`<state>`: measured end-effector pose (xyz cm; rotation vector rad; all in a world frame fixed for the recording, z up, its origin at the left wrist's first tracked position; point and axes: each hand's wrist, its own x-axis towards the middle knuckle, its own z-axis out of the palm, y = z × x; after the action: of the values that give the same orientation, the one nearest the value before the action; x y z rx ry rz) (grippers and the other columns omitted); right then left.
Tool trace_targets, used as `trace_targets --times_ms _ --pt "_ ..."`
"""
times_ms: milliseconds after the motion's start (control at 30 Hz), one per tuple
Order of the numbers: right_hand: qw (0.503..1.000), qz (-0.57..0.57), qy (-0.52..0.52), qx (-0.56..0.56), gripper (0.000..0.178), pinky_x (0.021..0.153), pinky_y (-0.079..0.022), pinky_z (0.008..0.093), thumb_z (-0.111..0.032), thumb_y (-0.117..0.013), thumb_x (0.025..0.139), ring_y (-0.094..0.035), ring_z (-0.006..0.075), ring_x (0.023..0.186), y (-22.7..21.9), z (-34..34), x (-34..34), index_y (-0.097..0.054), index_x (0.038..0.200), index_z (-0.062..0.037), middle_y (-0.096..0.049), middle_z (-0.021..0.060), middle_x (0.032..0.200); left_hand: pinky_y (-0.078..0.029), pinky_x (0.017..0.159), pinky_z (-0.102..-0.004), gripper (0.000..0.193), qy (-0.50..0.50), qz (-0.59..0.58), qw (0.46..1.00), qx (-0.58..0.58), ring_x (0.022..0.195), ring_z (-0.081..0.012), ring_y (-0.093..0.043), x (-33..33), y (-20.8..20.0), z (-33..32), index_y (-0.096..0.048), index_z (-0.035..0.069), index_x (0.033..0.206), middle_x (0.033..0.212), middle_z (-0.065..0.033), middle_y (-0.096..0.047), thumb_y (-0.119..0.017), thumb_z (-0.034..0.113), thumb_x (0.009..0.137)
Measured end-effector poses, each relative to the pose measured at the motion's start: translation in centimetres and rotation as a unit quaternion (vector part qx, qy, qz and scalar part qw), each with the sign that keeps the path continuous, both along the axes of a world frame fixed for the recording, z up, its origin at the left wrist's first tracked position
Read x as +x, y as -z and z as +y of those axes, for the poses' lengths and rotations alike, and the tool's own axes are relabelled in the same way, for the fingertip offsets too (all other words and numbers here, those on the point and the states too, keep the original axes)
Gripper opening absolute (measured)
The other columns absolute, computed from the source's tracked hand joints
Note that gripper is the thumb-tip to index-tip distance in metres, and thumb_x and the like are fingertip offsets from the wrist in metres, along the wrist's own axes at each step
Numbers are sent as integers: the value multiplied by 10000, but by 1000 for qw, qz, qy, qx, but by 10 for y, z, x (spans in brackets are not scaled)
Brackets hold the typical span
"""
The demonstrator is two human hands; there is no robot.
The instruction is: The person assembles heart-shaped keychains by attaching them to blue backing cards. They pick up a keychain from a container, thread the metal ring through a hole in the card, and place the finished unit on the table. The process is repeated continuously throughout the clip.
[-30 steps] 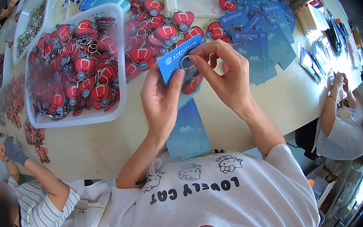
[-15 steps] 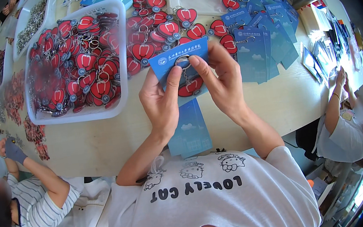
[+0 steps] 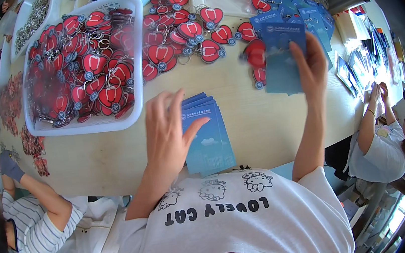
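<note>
My right hand point(image 3: 313, 70) pinches a blue card point(image 3: 282, 58) with a cloud-sky print, thumb on its front, above the cards at the right. Beside its left edge are a blurred red heart-shaped keychain point(image 3: 255, 53) and another red keychain point(image 3: 260, 76); which of them hangs from the card I cannot tell. My left hand point(image 3: 165, 133) is held over the table with its fingers apart and nothing in it. It is just left of a stack of blue cards point(image 3: 208, 148) lying close to my body.
A white plastic bin point(image 3: 135, 112) full of red keychains stands left, with loose keychains point(image 3: 161, 55) beside it. Fanned blue cards point(image 3: 315, 16) lie at the right. Behind is a bin of metal rings point(image 3: 33, 26). One person point(image 3: 41, 217) works at the left, another point(image 3: 382, 145) at the right.
The card has moved right, from between both hands to my right hand alone. My left hand has let go of it and moved down and left beside the card stack.
</note>
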<state>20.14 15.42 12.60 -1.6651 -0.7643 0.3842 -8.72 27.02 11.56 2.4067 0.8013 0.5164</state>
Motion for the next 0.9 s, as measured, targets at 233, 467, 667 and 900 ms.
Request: trace_targets --times_ms 233,467,667,900 --pt "873 -462 -82 -131 564 947 -398 423 -275 -756 755 -512 282 1112 -1 41 -25 -527 1244 -112 -544 84 1197 -477 727 -310 503 -63 -10 977 -205 881 -197 -555 -17 19 -7 -501 24 1119 984 -102 -544 -793 113 719" --pt "855 -490 -153 -76 340 828 -480 369 -192 -708 788 -597 242 967 41 75 -67 -616 1093 -74 -632 81 1047 -470 667 -204 353 -113 -132 879 -445 758 -82 -608 -26 15 -2 -504 9 1063 961 -108 -669 -730 11 792" --pt "868 -458 -162 -100 300 884 -465 385 -140 -686 800 -583 250 1062 40 40 -62 -623 1086 -76 -635 69 1077 -479 689 -231 257 -117 -68 935 -328 750 -109 -599 -32 4 1 -533 3 977 1046 -122 -660 -717 33 800" --pt "851 -467 -203 -128 278 952 -388 380 -127 -704 762 -494 220 1176 19 38 -76 -643 1032 -99 -584 34 1124 -466 718 -282 235 -79 -101 974 -189 858 -166 -559 -25 -9 -4 -544 0 938 1144 -144 -553 -713 29 777"
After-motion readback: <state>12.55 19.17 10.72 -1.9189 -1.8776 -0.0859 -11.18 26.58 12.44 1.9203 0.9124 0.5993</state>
